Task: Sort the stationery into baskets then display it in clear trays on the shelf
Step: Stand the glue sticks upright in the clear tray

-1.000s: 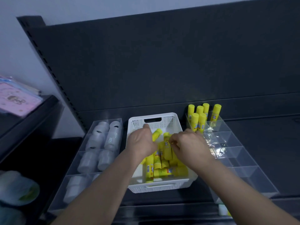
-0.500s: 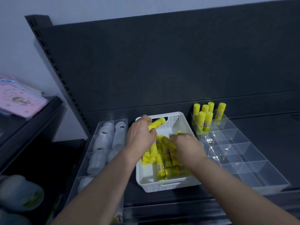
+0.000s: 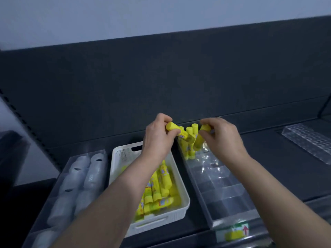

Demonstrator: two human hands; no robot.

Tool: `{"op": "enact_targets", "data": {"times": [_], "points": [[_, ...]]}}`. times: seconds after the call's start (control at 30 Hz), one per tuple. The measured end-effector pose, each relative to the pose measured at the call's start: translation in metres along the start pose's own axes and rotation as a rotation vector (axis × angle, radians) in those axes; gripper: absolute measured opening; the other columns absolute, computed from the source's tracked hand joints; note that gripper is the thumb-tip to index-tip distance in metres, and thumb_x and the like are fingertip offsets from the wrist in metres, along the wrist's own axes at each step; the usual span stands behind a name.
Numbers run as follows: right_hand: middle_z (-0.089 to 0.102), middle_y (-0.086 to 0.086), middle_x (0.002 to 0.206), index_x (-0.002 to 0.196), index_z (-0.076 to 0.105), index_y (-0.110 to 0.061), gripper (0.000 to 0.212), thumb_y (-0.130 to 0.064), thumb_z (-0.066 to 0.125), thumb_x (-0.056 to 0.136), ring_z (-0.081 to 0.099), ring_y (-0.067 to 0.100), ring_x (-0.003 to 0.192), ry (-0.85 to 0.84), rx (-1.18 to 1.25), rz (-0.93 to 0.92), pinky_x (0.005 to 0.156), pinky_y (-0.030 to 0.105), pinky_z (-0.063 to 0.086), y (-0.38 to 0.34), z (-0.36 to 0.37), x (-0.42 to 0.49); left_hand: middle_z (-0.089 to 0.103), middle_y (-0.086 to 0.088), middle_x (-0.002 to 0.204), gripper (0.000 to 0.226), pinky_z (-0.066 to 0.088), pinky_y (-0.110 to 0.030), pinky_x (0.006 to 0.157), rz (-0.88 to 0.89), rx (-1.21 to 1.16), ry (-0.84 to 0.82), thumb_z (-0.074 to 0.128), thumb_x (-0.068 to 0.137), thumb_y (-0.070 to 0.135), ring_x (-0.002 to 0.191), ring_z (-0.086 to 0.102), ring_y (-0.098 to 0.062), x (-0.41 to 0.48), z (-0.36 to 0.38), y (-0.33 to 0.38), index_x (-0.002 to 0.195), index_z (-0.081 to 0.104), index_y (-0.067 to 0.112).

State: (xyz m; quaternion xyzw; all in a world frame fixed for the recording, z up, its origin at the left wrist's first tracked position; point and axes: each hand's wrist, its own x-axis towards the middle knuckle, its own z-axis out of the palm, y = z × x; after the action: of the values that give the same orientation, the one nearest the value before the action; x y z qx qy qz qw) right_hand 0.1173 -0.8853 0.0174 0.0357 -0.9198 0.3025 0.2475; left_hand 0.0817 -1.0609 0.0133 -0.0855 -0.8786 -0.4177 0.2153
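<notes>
Lying at the left end of the shelf, a clear tray holds white rolls in two rows. Just beside it stands a white basket, with a heap of yellow glue sticks lying flat toward its near end. Above the basket's far right corner the left hand curls its fingers and thumb around one glue stick, tilted with its cap up and to the left. Next comes a divided tray, close against the basket (touching or not, I cannot tell). A cluster of upright sticks stands in its far compartment, near the shelf's back edge. The right hand pinches a second stick in curled fingers over that cluster. Toward the shelf's right edge, well apart, lies another ridged clear tray.
</notes>
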Motion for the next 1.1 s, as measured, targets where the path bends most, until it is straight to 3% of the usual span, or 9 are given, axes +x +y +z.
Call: {"op": "enact_targets", "data": {"times": [0.23, 0.6, 0.8, 0.97, 1.1], "points": [[0.065, -0.003, 0.115, 0.119, 0.064, -0.026, 0.030, -0.025, 0.059, 0.090, 0.057, 0.023, 0.109, -0.083, -0.171, -0.036, 0.082, 0.033, 0.044, 0.058, -0.028, 0.026, 0.061, 0.000, 0.106, 0.032, 0.046, -0.031, 0.084, 0.066, 0.188, -0.144, 0.071, 0.083, 0.021, 0.097, 0.058, -0.020, 0.026, 0.074, 0.035, 0.113, 0.061, 0.019], [0.066, -0.001, 0.110, 0.118, 0.064, -0.019, 0.031, -0.019, 0.063, 0.087, 0.060, 0.022, 0.105, -0.229, -0.039, -0.180, 0.083, 0.034, 0.047, 0.097, -0.003, 0.055, 0.063, -0.002, 0.110, 0.024, 0.033, -0.028, 0.074, 0.065, 0.516, -0.309, 0.056, 0.091, 0.020, 0.106, 0.050, -0.021, 0.022, 0.120, 0.028, 0.116, 0.057, 0.018], [0.058, 0.000, 0.107, 0.115, 0.064, -0.023, 0.027, -0.020, 0.055, 0.091, 0.060, 0.027, 0.094, -0.333, -0.090, -0.199, 0.072, 0.035, 0.049, 0.104, 0.016, 0.057, 0.061, 0.006, 0.120, 0.031, 0.036, -0.024, 0.087, 0.058, 0.440, -0.234, 0.062, 0.089, 0.022, 0.115, 0.047, -0.015, 0.020, 0.112, 0.024, 0.120, 0.060, 0.021], [0.057, -0.002, 0.117, 0.126, 0.057, -0.028, 0.034, -0.021, 0.051, 0.093, 0.058, 0.025, 0.103, -0.426, -0.157, -0.195, 0.076, 0.034, 0.047, 0.107, 0.026, 0.054, 0.061, 0.006, 0.120, 0.025, 0.040, -0.027, 0.093, 0.001, 0.372, -0.142, 0.062, 0.089, 0.018, 0.116, 0.047, -0.015, 0.017, 0.096, 0.016, 0.115, 0.063, 0.020], [0.058, -0.005, 0.122, 0.126, 0.056, -0.029, 0.035, -0.022, 0.052, 0.092, 0.055, 0.022, 0.109, -0.355, -0.186, -0.202, 0.076, 0.030, 0.044, 0.103, 0.026, 0.054, 0.062, 0.006, 0.119, 0.024, 0.042, -0.031, 0.094, -0.028, 0.356, -0.086, 0.060, 0.090, 0.013, 0.115, 0.049, -0.016, 0.013, 0.080, 0.008, 0.113, 0.064, 0.019]]}}
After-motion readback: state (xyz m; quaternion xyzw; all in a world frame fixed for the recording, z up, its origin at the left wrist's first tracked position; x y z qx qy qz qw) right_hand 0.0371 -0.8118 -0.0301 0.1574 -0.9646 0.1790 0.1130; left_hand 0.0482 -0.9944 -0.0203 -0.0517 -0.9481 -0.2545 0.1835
